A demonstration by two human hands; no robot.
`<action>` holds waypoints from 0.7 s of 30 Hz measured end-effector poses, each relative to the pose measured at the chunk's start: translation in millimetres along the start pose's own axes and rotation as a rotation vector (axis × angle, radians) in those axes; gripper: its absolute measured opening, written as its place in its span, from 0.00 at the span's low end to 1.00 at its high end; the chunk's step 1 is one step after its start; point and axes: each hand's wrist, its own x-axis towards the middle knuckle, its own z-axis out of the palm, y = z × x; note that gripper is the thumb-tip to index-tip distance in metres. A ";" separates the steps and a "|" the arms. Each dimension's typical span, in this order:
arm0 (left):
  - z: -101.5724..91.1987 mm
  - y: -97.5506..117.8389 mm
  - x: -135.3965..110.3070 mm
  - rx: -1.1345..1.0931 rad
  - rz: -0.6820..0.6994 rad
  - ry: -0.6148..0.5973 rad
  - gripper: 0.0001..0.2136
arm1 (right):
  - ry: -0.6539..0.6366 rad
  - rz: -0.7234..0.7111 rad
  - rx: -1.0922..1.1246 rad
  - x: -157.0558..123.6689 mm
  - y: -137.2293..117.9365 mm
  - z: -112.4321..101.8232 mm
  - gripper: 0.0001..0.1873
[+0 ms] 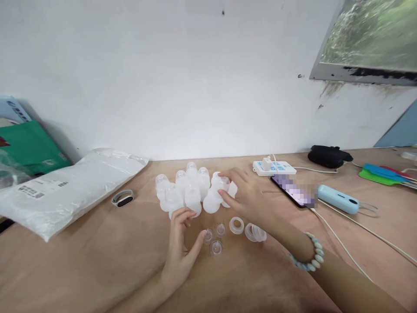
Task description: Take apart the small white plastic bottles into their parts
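Note:
A cluster of small white translucent baby bottles (193, 195), several with clear dome caps, stands on the brown table covering in front of me. My right hand (246, 195) reaches to the right end of the cluster, thumb and fingers closed around the upper part of one bottle (223, 182). Near the front of the bottles is my left hand (184, 241), its thumb spread away from loosely curled fingers, with nothing between them. Its thumb tip lies beside a clear bottle teat (207, 236). Two more clear teats (216, 248) and several white collar rings (236, 225) lie between my arms.
Left are a white plastic parcel (74, 187), a green folder (39, 145) and a fitness band (123, 198). To the right lie a power strip (280, 168), a phone (293, 191), a light blue device (339, 199), a black case (329, 155) and cables. A white wall (163, 87) rises behind.

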 end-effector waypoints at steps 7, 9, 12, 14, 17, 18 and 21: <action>-2.2 -7.4 -7.1 -0.044 0.018 -0.111 0.24 | 0.058 0.317 0.482 -34.5 -9.2 -6.7 0.10; -4.6 -8.1 -7.8 -0.078 -0.038 -0.164 0.19 | -0.067 0.370 0.546 -42.6 -9.8 -1.8 0.08; -7.3 -7.1 -4.7 -0.167 -0.102 -0.231 0.15 | -0.212 0.368 0.554 -49.0 -8.6 -0.1 0.06; -7.8 -6.8 -1.4 -0.246 -0.162 -0.268 0.18 | -0.223 0.312 0.522 -50.1 -6.7 -1.9 0.08; -6.9 -9.5 1.9 -0.389 -0.276 -0.324 0.22 | -0.191 0.185 0.426 -50.4 -2.0 -4.5 0.13; -6.3 -11.1 2.4 -0.435 -0.316 -0.338 0.22 | -0.187 0.132 0.393 -50.3 0.0 -4.7 0.14; -3.7 -16.1 3.4 -0.570 -0.432 -0.375 0.23 | -0.151 -0.081 0.312 -49.6 5.8 -4.0 0.18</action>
